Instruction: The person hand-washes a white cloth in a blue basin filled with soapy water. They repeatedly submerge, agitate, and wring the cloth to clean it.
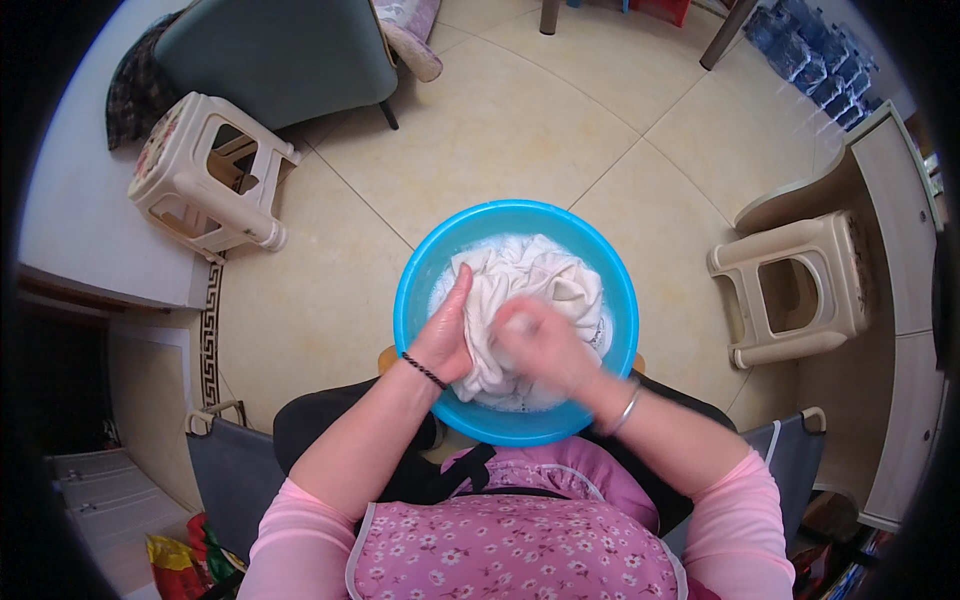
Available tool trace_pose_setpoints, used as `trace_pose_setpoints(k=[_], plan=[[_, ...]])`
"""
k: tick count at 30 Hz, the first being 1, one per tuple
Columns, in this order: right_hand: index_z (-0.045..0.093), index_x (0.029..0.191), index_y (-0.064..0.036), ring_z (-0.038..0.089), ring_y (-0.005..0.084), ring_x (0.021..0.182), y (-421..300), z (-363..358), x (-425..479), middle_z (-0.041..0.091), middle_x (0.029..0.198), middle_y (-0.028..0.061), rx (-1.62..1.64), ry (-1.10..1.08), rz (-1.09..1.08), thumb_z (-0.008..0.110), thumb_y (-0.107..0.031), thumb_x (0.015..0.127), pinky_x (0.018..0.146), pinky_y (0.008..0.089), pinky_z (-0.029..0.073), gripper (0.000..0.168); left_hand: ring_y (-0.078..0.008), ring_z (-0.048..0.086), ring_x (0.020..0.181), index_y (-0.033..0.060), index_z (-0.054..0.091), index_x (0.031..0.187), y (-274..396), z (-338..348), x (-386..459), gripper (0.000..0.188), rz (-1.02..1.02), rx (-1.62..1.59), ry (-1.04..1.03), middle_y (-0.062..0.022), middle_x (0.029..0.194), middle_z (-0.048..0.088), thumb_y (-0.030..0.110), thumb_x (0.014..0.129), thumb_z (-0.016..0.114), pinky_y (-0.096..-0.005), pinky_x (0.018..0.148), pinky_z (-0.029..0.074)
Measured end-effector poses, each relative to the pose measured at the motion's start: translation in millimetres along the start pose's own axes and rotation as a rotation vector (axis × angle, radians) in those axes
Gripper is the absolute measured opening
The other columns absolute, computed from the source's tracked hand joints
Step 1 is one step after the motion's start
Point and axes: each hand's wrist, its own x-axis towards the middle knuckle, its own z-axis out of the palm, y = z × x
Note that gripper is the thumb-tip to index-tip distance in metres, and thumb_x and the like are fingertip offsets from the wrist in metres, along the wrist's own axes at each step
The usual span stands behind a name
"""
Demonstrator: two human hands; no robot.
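A bright blue plastic basin [406, 300] holds wet white cloth [555, 274] bunched in sudsy water. My left hand [448, 330], with a dark braided band at its wrist, grips a fold of the cloth on the left side. Its thumb points up, while its fingers are hidden by the fabric. Over the middle of the basin, my right hand [541, 341] is curled and blurred by motion. A pale patch, apparently cloth, shows inside its bent fingers. A silver bangle [626, 407] circles the right wrist.
Beige plastic stools stand to the left [225, 180] and right [795, 289] on the tiled floor [510, 120]. A grey-green chair [277, 60] is at upper left. Wrapped blue water bottles [810, 60] sit at upper right, beyond a pale wooden cabinet [900, 247]. My lap lies close under the basin.
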Motion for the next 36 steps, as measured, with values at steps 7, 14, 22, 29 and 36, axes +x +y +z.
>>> trace_pose_setpoints(k=[7,14,22,29,36], plan=[[0.055,0.069,-0.008,0.057,0.0312,0.066,40.4,7.4,19.8,0.056,0.069,0.0124,-0.653,0.293,-0.339,0.057,-0.025,0.086,0.056,0.0439,0.045,0.025,-0.0236,0.059,0.104,0.0027,0.049,0.126,-44.1,-48.9,13.2,0.038,-0.096,-0.143,-0.161,-0.0144,0.113,0.061,0.027,0.098,0.04,-0.0368,0.09,0.049],[0.056,0.088,-0.006,0.061,0.036,0.063,15.1,12.7,9.7,0.063,0.071,0.017,-0.38,0.288,-0.164,0.055,-0.031,0.088,0.06,0.044,0.049,0.025,-0.0224,0.058,0.104,0.0041,0.044,0.128,-27.9,-20.2,6.0,0.035,0.291,0.243,0.219,-0.0121,0.118,0.056,0.021,0.098,0.042,-0.0363,0.088,0.05],[0.059,0.094,-0.004,0.063,0.03,0.063,48.6,-14.3,31.7,0.063,0.073,0.014,-0.917,0.216,-0.139,0.054,-0.026,0.088,0.057,0.0442,0.049,0.024,-0.0197,0.055,0.111,0.0051,0.038,0.134,-36.3,-9.1,-1.9,0.042,0.18,0.271,0.078,-0.0111,0.127,0.051,0.019,0.096,0.048,-0.0342,0.094,0.046],[0.06,0.111,0.0,0.058,0.0145,0.084,28.2,-38.5,40.8,0.061,0.099,0.0089,0.315,-0.028,0.141,0.062,-0.035,0.085,0.074,0.0283,0.048,0.043,-0.0152,0.056,0.105,0.004,0.043,0.128,-5.1,-7.5,-8.4,0.041,0.386,0.637,0.077,-0.0068,0.119,0.056,0.01,0.09,0.058,-0.0287,0.088,0.048],[0.059,0.106,-0.002,0.058,0.012,0.093,20.0,-39.3,35.5,0.062,0.102,0.007,0.37,0.013,0.188,0.065,-0.025,0.084,0.077,0.0283,0.049,0.032,-0.0184,0.059,0.098,0.0009,0.051,0.117,0.9,-20.2,4.1,0.037,0.303,0.306,0.067,-0.0085,0.11,0.059,0.03,0.094,0.054,-0.0333,0.087,0.048]])
